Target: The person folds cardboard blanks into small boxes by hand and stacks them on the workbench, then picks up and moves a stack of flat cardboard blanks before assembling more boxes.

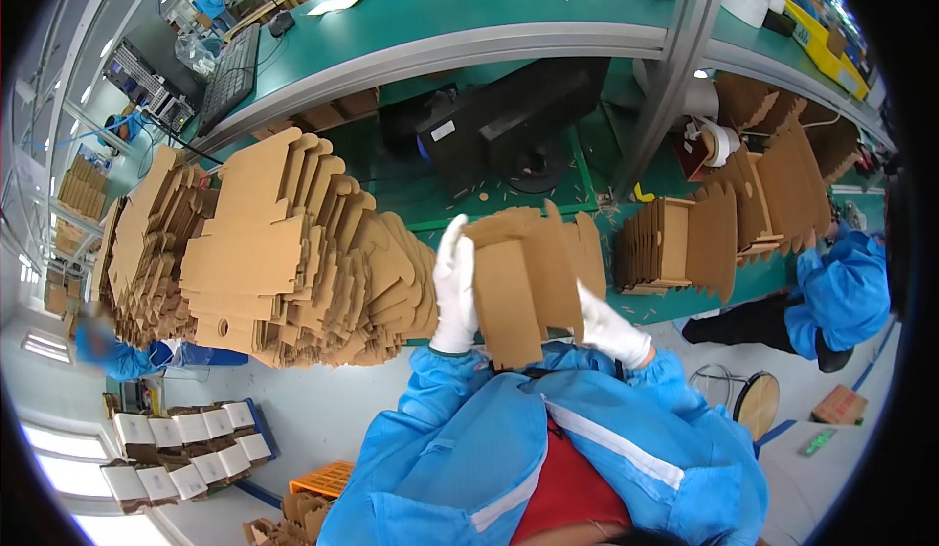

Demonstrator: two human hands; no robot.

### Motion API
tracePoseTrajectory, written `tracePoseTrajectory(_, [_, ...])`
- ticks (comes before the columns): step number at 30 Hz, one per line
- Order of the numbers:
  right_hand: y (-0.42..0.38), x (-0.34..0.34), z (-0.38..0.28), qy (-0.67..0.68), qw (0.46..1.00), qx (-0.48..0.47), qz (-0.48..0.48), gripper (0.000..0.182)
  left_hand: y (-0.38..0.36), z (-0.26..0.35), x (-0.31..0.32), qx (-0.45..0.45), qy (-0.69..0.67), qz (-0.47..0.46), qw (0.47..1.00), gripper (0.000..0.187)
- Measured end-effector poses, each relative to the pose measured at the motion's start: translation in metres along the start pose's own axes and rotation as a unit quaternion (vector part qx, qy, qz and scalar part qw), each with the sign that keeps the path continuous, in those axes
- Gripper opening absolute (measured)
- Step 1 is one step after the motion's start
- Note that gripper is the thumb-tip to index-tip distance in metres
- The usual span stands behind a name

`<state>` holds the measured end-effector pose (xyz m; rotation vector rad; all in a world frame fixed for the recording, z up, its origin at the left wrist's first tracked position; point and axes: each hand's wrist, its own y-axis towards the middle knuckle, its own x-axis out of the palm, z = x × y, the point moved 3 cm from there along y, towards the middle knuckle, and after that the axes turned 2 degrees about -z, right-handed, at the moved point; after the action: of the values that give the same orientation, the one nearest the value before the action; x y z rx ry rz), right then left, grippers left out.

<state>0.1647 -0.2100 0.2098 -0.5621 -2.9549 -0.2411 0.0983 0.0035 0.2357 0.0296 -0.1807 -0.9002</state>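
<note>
Between my two white-gloved hands is a partly folded cardboard box (pixel 506 297), its walls standing up and a flap out to the right. My left hand (pixel 454 287) lies along the box's left side, fingers straight and pointing away from me. My right hand (pixel 608 329) grips the right side, its fingers partly hidden behind the cardboard. Just left of my left hand is a large stack of flat cardboard blanks (pixel 254 243). To the right, a row of folded boxes (pixel 675 238) stands nested on the green table.
A monitor (pixel 518 116) lies on the table behind the box, below a metal-edged shelf (pixel 469 45). A metal post (pixel 675 67) rises right of it. Co-workers in blue are at the right (pixel 841 287) and far left. A round stool (pixel 757 406) stands behind on the right.
</note>
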Motion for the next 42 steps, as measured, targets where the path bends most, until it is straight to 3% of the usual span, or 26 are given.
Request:
tracePoseTrajectory(1, [-0.011,0.006,0.009,0.126,0.982,0.138,-0.02,0.083,0.001,0.002,0.001,-0.063,-0.134,0.018,0.989,0.037])
tracePoseTrajectory(3, [-0.009,0.015,0.025,-0.02,0.991,0.127,0.041,0.079,0.006,-0.018,0.002,-0.027,-0.062,-0.013,0.998,0.03])
tracePoseTrajectory(5, [-0.013,0.0,0.056,-0.147,0.972,0.107,0.15,0.053,0.002,-0.028,0.016,0.022,0.027,-0.068,0.997,0.034])
tracePoseTrajectory(7, [-0.007,-0.008,0.051,-0.24,0.922,0.15,0.263,0.035,0.002,-0.042,0.018,-0.089,-0.069,-0.097,0.989,0.04])
tracePoseTrajectory(8, [-0.001,-0.021,0.045,-0.204,0.931,0.184,0.239,0.039,0.001,-0.043,0.017,-0.113,-0.127,-0.119,0.978,0.041])
tracePoseTrajectory(9, [0.001,-0.022,0.027,-0.213,0.95,0.023,0.226,0.046,-0.002,-0.04,0.013,-0.12,-0.063,-0.159,0.978,0.045])
tracePoseTrajectory(11, [0.002,-0.022,0.0,-0.334,0.93,-0.003,0.153,0.052,-0.007,-0.055,-0.001,-0.246,0.064,-0.248,0.935,0.055])
tracePoseTrajectory(12, [0.002,-0.024,-0.003,-0.388,0.916,-0.048,0.089,0.059,-0.017,-0.049,-0.006,-0.155,0.063,-0.28,0.945,0.068])
tracePoseTrajectory(13, [0.003,-0.021,-0.006,-0.397,0.915,-0.039,0.066,0.059,-0.026,-0.057,-0.013,-0.185,0.004,-0.281,0.942,0.076])
tracePoseTrajectory(14, [0.006,-0.013,-0.014,-0.405,0.913,-0.033,0.033,0.059,-0.027,-0.063,-0.017,-0.225,-0.011,-0.311,0.923,0.077])
tracePoseTrajectory(15, [0.01,-0.007,-0.013,-0.416,0.909,-0.026,0.015,0.057,-0.032,-0.035,-0.013,-0.144,-0.02,-0.375,0.916,0.07])
tracePoseTrajectory(16, [0.015,0.007,-0.02,-0.434,0.9,-0.032,-0.004,0.053,-0.042,-0.074,-0.025,0.064,0.086,-0.303,0.947,0.05])
tracePoseTrajectory(17, [0.02,0.019,-0.025,-0.477,0.877,-0.05,-0.023,0.052,-0.042,-0.112,-0.022,0.15,0.14,-0.302,0.931,0.038])
tracePoseTrajectory(19, [0.029,0.026,-0.026,-0.481,0.872,-0.07,-0.06,0.053,-0.052,-0.131,-0.01,0.113,0.417,-0.191,0.881,0.028])
tracePoseTrajectory(20, [0.034,0.028,-0.033,-0.455,0.887,-0.061,-0.05,0.049,-0.055,-0.13,-0.009,0.019,0.52,-0.244,0.818,0.029])
tracePoseTrajectory(22, [0.038,-0.001,-0.013,-0.396,0.917,-0.033,-0.026,0.049,-0.048,-0.065,-0.01,-0.182,0.348,-0.161,0.905,0.032])
tracePoseTrajectory(24, [0.039,-0.025,0.003,-0.37,0.926,0.014,0.068,0.048,-0.034,-0.068,-0.019,-0.182,0.2,-0.253,0.929,0.049])
tracePoseTrajectory(25, [0.038,-0.034,0.006,-0.34,0.932,0.018,0.127,0.053,-0.04,-0.055,-0.023,-0.196,-0.037,-0.222,0.954,0.066])
tracePoseTrajectory(27, [0.035,-0.031,-0.003,-0.431,0.868,-0.028,0.244,0.053,-0.025,-0.053,-0.034,-0.184,-0.041,-0.203,0.961,0.077])
tracePoseTrajectory(28, [0.031,-0.027,-0.014,-0.359,0.904,-0.088,0.212,0.044,-0.02,-0.055,-0.038,-0.169,-0.079,-0.126,0.974,0.074])
tracePoseTrajectory(30, [0.024,-0.031,-0.011,-0.487,0.854,-0.149,0.104,0.034,-0.013,-0.064,-0.05,-0.219,-0.184,-0.042,0.957,0.068])
tracePoseTrajectory(31, [0.022,-0.037,0.0,-0.453,0.886,-0.044,0.087,0.026,-0.015,-0.067,-0.049,-0.218,-0.185,-0.041,0.957,0.068])
tracePoseTrajectory(33, [0.027,-0.038,0.001,-0.391,0.909,-0.075,0.126,0.034,-0.021,-0.054,-0.043,-0.226,-0.145,-0.081,0.96,0.068])
tracePoseTrajectory(35, [0.032,-0.023,-0.018,-0.399,0.871,-0.166,0.232,0.062,-0.027,-0.039,-0.042,-0.23,-0.124,-0.102,0.96,0.068])
tracePoseTrajectory(38, [0.03,-0.037,-0.014,-0.301,0.946,0.027,0.122,0.061,-0.019,-0.045,-0.041,-0.205,-0.112,-0.112,0.966,0.067])
tracePoseTrajectory(42, [0.034,0.0,-0.032,-0.342,0.93,-0.037,0.132,0.054,-0.021,-0.046,-0.031,-0.167,-0.015,-0.113,0.979,0.069])
